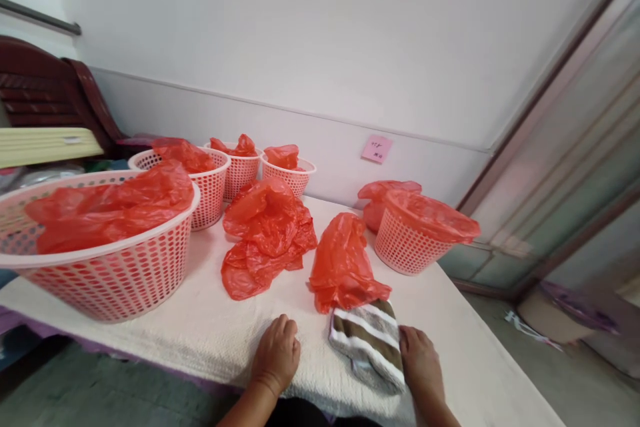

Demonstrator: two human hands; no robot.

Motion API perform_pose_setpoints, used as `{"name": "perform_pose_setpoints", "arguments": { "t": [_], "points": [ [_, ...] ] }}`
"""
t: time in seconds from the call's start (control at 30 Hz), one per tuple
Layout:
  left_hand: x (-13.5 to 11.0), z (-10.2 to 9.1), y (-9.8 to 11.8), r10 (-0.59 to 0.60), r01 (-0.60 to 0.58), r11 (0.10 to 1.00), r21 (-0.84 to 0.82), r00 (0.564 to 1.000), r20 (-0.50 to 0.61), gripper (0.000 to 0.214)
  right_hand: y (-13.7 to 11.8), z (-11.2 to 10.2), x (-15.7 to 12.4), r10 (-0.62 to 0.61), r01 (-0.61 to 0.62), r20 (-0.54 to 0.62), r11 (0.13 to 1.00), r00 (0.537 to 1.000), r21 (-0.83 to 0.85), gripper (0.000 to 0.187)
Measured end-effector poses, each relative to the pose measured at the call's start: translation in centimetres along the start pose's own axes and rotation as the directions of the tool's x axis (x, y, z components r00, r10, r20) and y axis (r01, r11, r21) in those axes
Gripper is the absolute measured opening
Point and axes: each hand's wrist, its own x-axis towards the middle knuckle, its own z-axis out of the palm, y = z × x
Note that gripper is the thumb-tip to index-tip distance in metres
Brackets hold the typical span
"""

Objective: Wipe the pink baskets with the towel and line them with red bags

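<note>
My left hand [276, 352] rests near the front edge of the cloth-covered table [200, 300], its fingers curled in and nothing visible in them. To the right, my right hand [421, 359] lies loosely closed against the right edge of a folded striped towel [370, 343], grey, brown and white; no grip on it shows. A red plastic bag [343, 263] lies just behind the towel and overlaps its far edge. Left of that bag is a crumpled heap of red plastic bags [270, 233].
A large pink mesh basket [120, 283] with red plastic inside stands at left; several smaller baskets [207, 190] stand behind it. A red-lined basket [407, 243] stands at back right. A pink note [377, 149] is on the wall. A dark red chair [40, 93] is at far left.
</note>
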Motion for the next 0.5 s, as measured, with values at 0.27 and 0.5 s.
{"name": "perform_pose_setpoints", "arguments": {
  "t": [0.27,0.5],
  "points": [
    [0.0,0.5,-0.4,0.044,-0.041,0.998,0.049,0.998,-0.052,0.012,-0.9,-0.7,-0.3,0.021,-0.021,-0.038,1.0,0.999,0.017,0.025],
    [-0.1,0.7,-0.6,0.073,-0.063,0.994,0.085,0.99,-0.117,0.007,-0.9,-1.3,-0.5,0.019,-0.014,-0.064,0.996,0.998,0.086,0.024]
  ]
}}
